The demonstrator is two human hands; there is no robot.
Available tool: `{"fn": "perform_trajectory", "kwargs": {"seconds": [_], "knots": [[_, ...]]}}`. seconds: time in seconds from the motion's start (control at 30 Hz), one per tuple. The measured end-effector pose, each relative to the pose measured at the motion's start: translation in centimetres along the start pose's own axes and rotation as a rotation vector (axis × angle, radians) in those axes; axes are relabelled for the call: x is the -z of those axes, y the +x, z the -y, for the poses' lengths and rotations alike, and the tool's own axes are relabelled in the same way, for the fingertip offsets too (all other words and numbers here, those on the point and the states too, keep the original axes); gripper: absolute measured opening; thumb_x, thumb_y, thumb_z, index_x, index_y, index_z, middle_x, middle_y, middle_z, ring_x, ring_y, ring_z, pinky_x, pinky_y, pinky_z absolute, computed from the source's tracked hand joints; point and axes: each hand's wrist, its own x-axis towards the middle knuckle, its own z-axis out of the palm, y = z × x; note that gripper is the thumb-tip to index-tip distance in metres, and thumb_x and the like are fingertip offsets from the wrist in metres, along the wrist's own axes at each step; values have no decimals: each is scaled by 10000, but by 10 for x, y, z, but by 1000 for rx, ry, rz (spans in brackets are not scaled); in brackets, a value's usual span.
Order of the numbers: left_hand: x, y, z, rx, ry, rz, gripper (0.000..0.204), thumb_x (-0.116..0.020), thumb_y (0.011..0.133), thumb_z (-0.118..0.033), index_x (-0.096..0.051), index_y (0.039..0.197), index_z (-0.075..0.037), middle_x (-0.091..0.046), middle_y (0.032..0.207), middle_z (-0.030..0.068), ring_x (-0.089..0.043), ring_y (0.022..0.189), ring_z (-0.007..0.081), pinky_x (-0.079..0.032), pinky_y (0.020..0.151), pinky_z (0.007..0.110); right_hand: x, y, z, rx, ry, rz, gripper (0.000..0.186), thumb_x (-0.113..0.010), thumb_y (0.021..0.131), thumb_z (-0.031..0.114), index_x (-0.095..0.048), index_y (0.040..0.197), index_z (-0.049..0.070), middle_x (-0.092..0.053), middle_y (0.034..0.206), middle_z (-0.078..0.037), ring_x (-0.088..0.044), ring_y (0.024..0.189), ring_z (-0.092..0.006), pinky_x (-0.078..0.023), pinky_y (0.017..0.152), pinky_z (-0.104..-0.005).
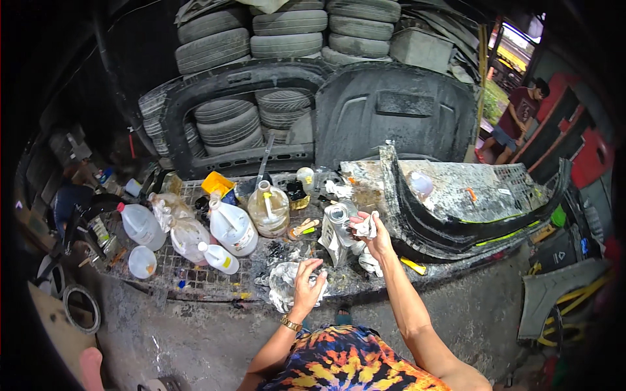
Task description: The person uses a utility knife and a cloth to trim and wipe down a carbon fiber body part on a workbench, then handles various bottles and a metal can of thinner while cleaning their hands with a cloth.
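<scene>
My right hand (pixel 378 240) is closed round a crumpled white rag or wad of paper (pixel 365 225), just right of a clear plastic container (pixel 339 212) lying near the bench's middle. Over the front edge, my left hand (pixel 306 285) hovers at a smeared, crumpled plastic sheet or rag (pixel 279 280); its fingers are bent but apart, with nothing visible between them. Between the hands stands a stained, folded piece of paper or card (pixel 334 249). Another crumpled white rag (pixel 370 263) lies below my right wrist.
White plastic jugs (pixel 231 228) and a brownish glass-like jug (pixel 268 212) crowd the bench's left. A black bumper (pixel 450 244) lies across its right. Behind lean a dark car hood (pixel 398 117) and stacked tyres (pixel 287 32). Far right, another person (pixel 518 120) works.
</scene>
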Motion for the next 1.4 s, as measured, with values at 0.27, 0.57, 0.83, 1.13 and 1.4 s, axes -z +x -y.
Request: {"fn": "perform_trajectory", "kwargs": {"seconds": [0.27,0.57,0.83,1.13,1.4], "knots": [[-39,44,19,-302,406,257,508,-598,766,-126,-497,1258,-50,-494,1179,136,-465,1109,295,-353,946,410,4,-24,-27,235,277,-162,552,-385,949,446,-445,1237,-22,-529,1238,-205,-551,1098,-267,-462,878,-359],[-100,72,38,-528,720,437,585,-566,702,-177,-474,1270,-75,-441,1251,187,-421,1137,337,-342,933,457,19,-37,-42,459,306,-371,502,-379,950,417,-541,1158,-10,-617,1120,-131,-587,1015,-228,-462,879,-342],[-45,77,48,-455,806,331,700,-610,682,-218,-395,1322,-36,-367,1330,201,-347,1206,386,-275,998,500,79,-130,-73,390,-21,-695,365,-528,925,281,-576,1193,38,-614,1110,-54,-564,1020,-137,-405,909,-257],[-10,14,75,-19,121,593,175,-618,826,-144,-635,760,17,-618,720,147,-576,659,248,-423,596,359,125,-281,-126,133,126,-1073,270,-678,825,250,-489,951,105,-634,831,-36,-634,738,-140,-521,609,-305],[-83,-58,69,655,-381,826,356,-557,905,-130,-504,1248,-54,-601,1028,45,-592,837,140,-462,740,234,68,-205,-149,281,-212,-666,254,-575,876,197,-613,1058,24,-630,908,-19,-568,850,-104,-448,764,-255]]}}
